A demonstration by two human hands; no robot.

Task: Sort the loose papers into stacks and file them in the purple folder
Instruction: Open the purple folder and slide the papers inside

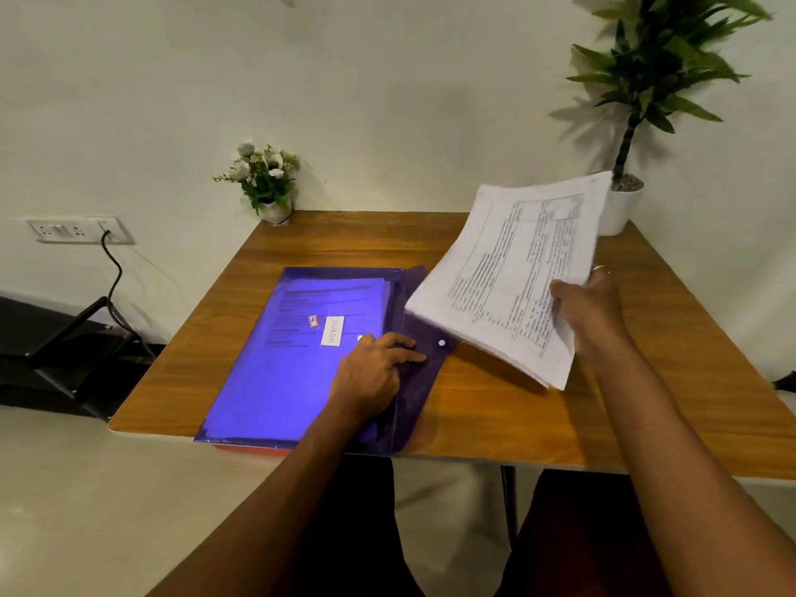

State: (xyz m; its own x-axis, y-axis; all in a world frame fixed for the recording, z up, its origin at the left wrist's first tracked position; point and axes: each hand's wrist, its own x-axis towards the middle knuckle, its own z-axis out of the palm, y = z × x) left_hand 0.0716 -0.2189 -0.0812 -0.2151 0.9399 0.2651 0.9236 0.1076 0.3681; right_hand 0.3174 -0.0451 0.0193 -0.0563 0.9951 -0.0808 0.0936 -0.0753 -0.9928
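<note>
- Purple folder [275, 372] lies flat at the near edge of the table [517, 415], its mouth to the right and its flap [420, 381] thrown open beside it, with the white snap button [441, 343] showing.
- An orange edge [254, 448] peeps out under the folder's near side; I cannot tell what it belongs to.
- Left hand [370, 372] rests on the folder by its mouth, fingers [405, 349] stretched nearly straight across onto the flap, pressing it down and gripping nothing.
- Printed sheets [331, 303] show through the cover, so part of the filing looks done.
- Right hand [590, 312] holds a thick stack of papers [508, 277] by its right edge, thumb on top and the other fingers hidden beneath; the stack is tilted in the air above the flap and the table, its lower left corner nearest the folder's mouth.
- No loose papers lie elsewhere on the table, so sorting seems finished. What is left, as I judge it: slide this stack in through the mouth, then fold the flap over and snap it.
- At the far edge of the table stand a small pot of white flowers [269, 183] and a tall green plant [654, 79]; neither is in the way.
</note>
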